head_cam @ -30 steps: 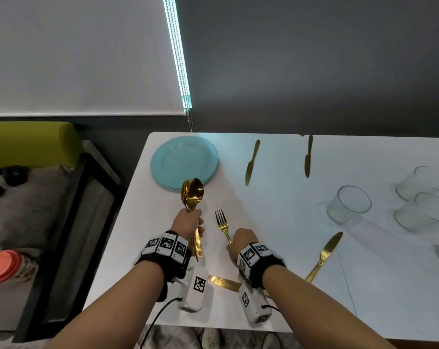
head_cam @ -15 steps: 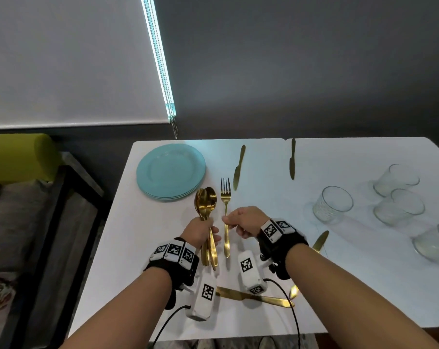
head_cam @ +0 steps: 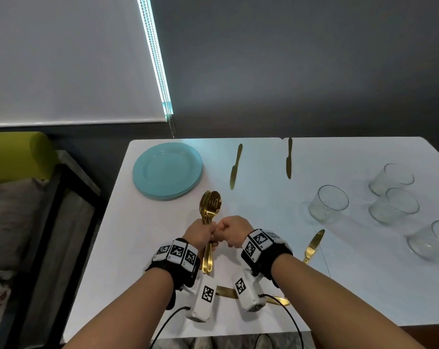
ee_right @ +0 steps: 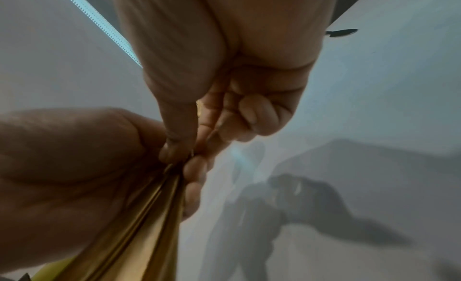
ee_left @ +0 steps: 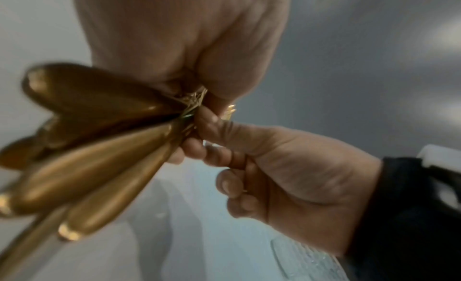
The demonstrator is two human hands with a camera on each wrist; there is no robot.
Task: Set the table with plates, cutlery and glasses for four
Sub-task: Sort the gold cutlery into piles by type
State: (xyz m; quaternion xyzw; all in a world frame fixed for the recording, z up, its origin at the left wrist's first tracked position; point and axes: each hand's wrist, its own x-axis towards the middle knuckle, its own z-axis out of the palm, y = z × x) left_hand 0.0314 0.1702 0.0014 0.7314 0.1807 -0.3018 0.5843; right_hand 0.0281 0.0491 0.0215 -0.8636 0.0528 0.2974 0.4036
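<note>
From the head view the fork that was carried alone half a second ago is now tucked into the gold cutlery bundle [head_cam: 209,215] gripped by the left hand [head_cam: 200,233] over the table [head_cam: 263,222], so collecting looks done, glasses [head_cam: 329,206] sitting empty, while the wrist views show the right hand [ee_right: 224,111] pinched onto the handles too.

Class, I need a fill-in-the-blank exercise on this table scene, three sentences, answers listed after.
1. The left hand grips a bundle of gold ____.
2. The stacked plates are ____ in colour.
3. The number of glasses on the table is ____.

Answers: cutlery; blue; four
</note>
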